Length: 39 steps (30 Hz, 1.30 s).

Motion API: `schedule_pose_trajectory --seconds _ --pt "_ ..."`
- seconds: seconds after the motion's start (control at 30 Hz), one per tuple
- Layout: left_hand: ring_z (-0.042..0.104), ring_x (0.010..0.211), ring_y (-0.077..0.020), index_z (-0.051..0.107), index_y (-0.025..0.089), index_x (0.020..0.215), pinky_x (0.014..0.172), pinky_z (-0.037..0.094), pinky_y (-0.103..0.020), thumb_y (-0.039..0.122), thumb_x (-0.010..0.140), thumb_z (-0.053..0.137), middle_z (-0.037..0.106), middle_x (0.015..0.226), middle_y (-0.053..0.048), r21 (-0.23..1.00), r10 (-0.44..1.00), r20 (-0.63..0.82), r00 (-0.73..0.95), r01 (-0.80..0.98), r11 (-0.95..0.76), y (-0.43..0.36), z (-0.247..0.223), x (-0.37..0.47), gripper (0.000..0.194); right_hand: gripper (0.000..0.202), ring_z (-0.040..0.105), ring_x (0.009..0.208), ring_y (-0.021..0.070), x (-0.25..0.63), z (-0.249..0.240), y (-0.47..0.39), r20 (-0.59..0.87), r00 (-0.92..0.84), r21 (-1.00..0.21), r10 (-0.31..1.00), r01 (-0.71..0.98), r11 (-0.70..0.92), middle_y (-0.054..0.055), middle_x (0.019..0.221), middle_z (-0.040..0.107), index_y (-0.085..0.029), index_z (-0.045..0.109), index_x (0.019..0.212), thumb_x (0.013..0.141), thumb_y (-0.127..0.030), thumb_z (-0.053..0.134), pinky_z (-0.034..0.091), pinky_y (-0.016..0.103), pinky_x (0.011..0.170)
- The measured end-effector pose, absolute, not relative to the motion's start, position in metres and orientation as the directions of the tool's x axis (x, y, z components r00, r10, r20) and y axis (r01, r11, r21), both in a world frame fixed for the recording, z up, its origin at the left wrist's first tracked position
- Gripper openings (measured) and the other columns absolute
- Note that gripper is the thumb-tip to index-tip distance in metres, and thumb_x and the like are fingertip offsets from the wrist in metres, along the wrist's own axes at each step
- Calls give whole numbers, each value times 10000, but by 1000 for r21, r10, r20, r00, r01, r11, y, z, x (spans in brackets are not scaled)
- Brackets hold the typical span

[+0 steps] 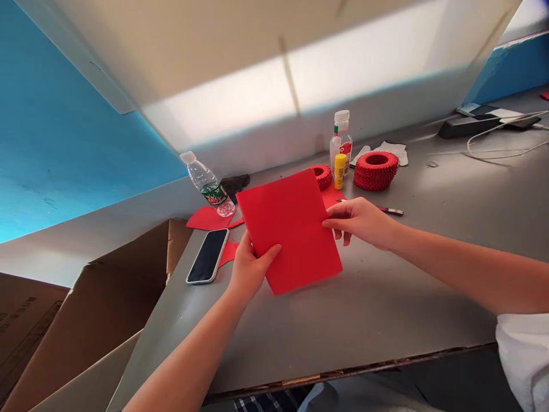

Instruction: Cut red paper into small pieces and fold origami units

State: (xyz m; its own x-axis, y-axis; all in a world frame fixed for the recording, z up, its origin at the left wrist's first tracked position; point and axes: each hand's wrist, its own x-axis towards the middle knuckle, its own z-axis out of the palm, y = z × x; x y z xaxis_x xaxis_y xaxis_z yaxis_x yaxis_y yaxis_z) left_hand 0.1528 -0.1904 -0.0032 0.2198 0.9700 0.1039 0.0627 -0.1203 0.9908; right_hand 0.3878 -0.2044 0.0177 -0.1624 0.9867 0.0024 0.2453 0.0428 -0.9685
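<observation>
A sheet of red paper [295, 229], tilted, is held up over the grey table. Gripping its lower left edge is my left hand [253, 263], thumb on the front face and fingers hidden behind. My right hand [358, 222] pinches the right edge between thumb and fingers. Behind the sheet stand a yellow glue stick [339, 171] and a ring of folded red paper [376, 170]; a second red paper ring [322, 176] is partly covered by the sheet. A pen-like tool [391, 211] lies just beyond my right hand.
A phone [208, 256] and red paper scraps [208, 218] lie at the left, near a leaning water bottle [210, 186]. Another bottle [342, 137] and white gloves [397, 152] are at the back. A cardboard box [107, 297] adjoins the table [364, 320]; cables [493, 150] run at the right.
</observation>
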Motion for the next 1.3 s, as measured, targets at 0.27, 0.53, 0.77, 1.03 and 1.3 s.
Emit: schedule_pose_trajectory --seconds 0.27,0.53,0.77,1.03,1.3 --pt "565 977 -243 442 225 1096 769 512 -371 300 634 709 567 1104 -61 999 960 37 277 -34 -28 -199 0 159 538 138 598 740 147 390 16 -198 128 0 -947 992 298 122 12 819 671 -200 678 799 695 -263 612 517 261 648" --pt "574 962 -252 486 200 1032 794 507 -403 273 573 754 591 1064 -62 994 970 -25 242 -101 51 -196 -6 159 536 169 618 670 150 388 19 -202 41 -16 -985 999 166 43 29 788 676 -187 669 828 688 -277 641 535 244 512" --pt "582 936 -242 497 193 1022 776 518 -393 267 559 762 598 1044 -63 993 974 -35 224 -99 58 -197 -6 160 539 183 624 717 155 388 22 -206 50 -43 -988 998 147 56 35 853 681 -195 681 860 708 -284 630 544 238 533" --pt "579 950 -251 498 194 1014 786 513 -398 289 557 764 596 1057 -67 995 972 -40 230 -76 59 -198 -3 159 537 207 627 747 170 388 22 -205 24 -52 -992 998 126 30 33 839 683 -203 687 901 712 -265 628 555 262 572" --pt "564 985 -260 486 200 1042 802 506 -408 278 589 749 577 1096 -70 996 964 -57 259 -54 74 -196 -5 157 530 205 628 763 167 389 21 -204 12 -69 -991 998 133 21 29 850 684 -204 687 910 725 -246 609 553 260 592"
